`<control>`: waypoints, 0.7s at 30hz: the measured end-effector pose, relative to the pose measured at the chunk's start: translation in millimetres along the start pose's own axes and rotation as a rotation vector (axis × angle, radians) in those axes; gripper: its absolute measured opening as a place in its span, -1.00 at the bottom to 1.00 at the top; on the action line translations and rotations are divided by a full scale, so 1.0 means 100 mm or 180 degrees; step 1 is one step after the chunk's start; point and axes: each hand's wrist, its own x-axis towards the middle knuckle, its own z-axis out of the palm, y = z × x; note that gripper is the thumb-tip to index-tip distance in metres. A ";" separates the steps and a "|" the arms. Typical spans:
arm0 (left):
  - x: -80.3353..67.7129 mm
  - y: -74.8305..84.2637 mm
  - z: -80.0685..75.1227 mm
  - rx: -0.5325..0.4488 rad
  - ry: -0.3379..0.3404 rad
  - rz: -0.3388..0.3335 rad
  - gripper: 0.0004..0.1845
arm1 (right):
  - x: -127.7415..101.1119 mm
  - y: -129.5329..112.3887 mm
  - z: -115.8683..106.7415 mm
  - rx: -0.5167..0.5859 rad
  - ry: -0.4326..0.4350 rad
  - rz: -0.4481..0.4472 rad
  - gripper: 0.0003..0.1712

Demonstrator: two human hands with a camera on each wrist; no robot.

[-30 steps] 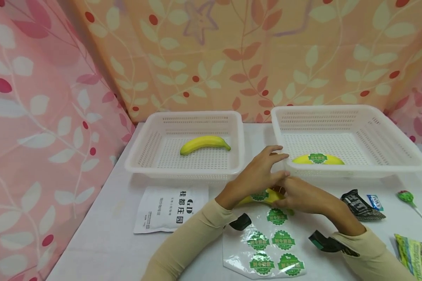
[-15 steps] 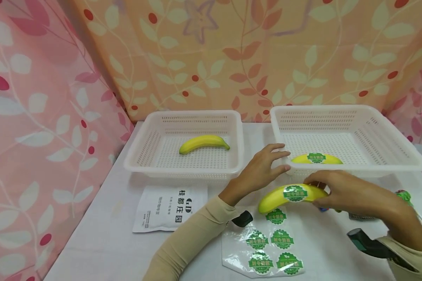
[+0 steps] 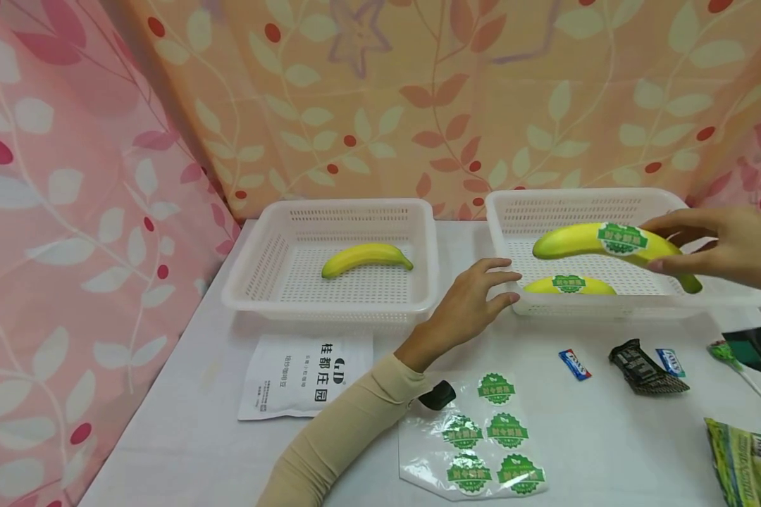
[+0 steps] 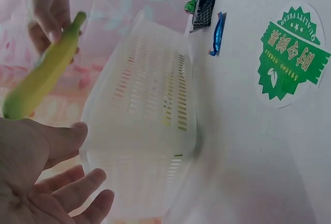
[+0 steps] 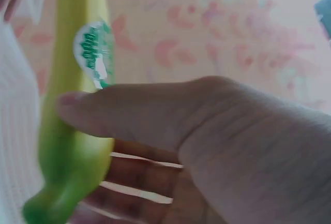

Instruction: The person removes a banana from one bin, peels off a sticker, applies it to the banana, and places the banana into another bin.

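Observation:
My right hand point(image 3: 704, 246) holds a yellow banana point(image 3: 609, 243) with a green round sticker in the air over the right white basket point(image 3: 723, 299); thumb and fingers pinch its stem end point(image 5: 72, 131). Another stickered banana point(image 3: 571, 285) lies in that basket. My left hand point(image 3: 482, 296) hovers with relaxed, spread fingers by the basket's front left corner, holding nothing point(image 4: 46, 182). A plain banana point(image 3: 366, 258) lies in the left basket point(image 3: 330, 303). A clear sheet of green stickers point(image 3: 482, 443) lies on the table below the left hand.
A white printed pouch point(image 3: 307, 377) lies front left. Small candy wrappers point(image 3: 573, 364), a dark wrapper point(image 3: 643, 366), a green lollipop point(image 3: 729, 355) and a green snack bag point(image 3: 745, 458) lie at the right. Patterned curtains close off the back and left.
My right hand has lifted the stickered banana from above the sticker sheet up and to the right, over the right basket. The left hand has let go and stays near the basket's corner.

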 end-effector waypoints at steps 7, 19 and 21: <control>0.00 0.01 0.00 -0.0033 -0.0017 -0.0066 -0.54 | 0.54 0.20 -0.01 0.0035 -0.0207 -0.0110 -0.22; 0.00 0.03 0.01 -0.0020 -0.0036 -0.0091 -0.51 | 1.06 0.34 0.40 0.0268 -0.0915 -0.0085 -0.35; 0.00 0.03 0.02 -0.0021 -0.0033 -0.0090 -0.51 | 1.12 0.36 0.45 0.0300 -0.1126 -0.0026 -0.35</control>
